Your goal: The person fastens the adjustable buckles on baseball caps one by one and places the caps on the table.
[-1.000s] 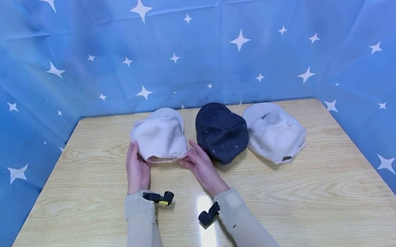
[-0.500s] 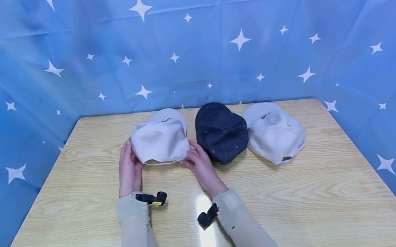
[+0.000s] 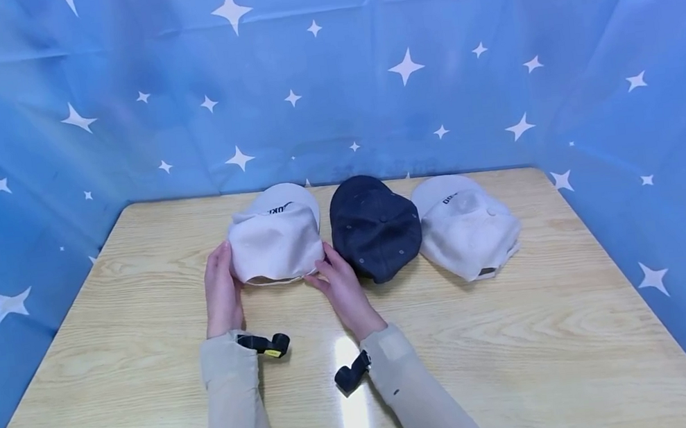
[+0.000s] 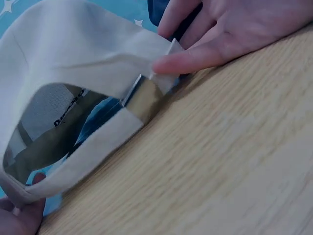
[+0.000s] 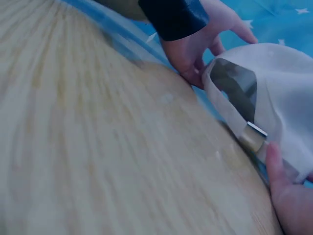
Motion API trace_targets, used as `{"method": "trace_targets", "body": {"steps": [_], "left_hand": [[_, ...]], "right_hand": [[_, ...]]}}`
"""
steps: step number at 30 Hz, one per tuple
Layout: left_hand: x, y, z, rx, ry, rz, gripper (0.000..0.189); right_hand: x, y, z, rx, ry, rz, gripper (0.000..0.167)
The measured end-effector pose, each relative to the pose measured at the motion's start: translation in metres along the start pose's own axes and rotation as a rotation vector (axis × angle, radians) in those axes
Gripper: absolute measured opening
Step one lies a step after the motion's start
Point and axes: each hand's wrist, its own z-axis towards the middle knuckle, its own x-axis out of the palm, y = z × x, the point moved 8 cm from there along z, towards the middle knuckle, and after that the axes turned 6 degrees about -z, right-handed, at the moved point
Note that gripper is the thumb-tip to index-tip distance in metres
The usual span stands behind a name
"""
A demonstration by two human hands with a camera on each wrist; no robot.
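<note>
A white baseball cap (image 3: 277, 242) lies at the left of the row, brim toward the back wall, dark lettering partly visible on it. Its back opening and strap with a metal buckle (image 4: 139, 95) face me. My left hand (image 3: 222, 289) holds the cap's left edge, and in the right wrist view its thumb and fingers pinch the band there. On the other side my right hand (image 3: 346, 290) grips the right rear edge, thumb (image 4: 188, 61) on the strap end beside the buckle and fingers partly hidden behind the fabric.
Just right of my right hand sits a navy baseball cap (image 3: 376, 228). Another white cap (image 3: 470, 228) touches or nearly touches it farther right. All lie on a wooden table (image 3: 520, 349), with a blue star-patterned cloth (image 3: 328, 69) behind and at both sides.
The left hand has shifted slightly left along the cap's side. The white cap has straightened, with more of its brim and lettering showing. The head view has turned a little right.
</note>
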Motion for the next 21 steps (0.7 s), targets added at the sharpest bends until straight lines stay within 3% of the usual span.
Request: {"method": "trace_targets", "body": {"steps": [10,16,21], "left_hand": [[0.005,-0.002,0.002,0.014,-0.023,0.014,0.043],[0.006,0.003,0.004,-0.023,-0.033,0.128,0.048],[0.012,-0.014,0.001,0.025,-0.043,0.159,0.046]], "right_hand": [[-0.005,0.003,-0.002,-0.065,-0.093,-0.122,0.054],[-0.014,0.009,-0.007,-0.075,-0.159,-0.365,0.048],[-0.009,0.018,-0.011,-0.093,-0.139,-0.507,0.044]]}}
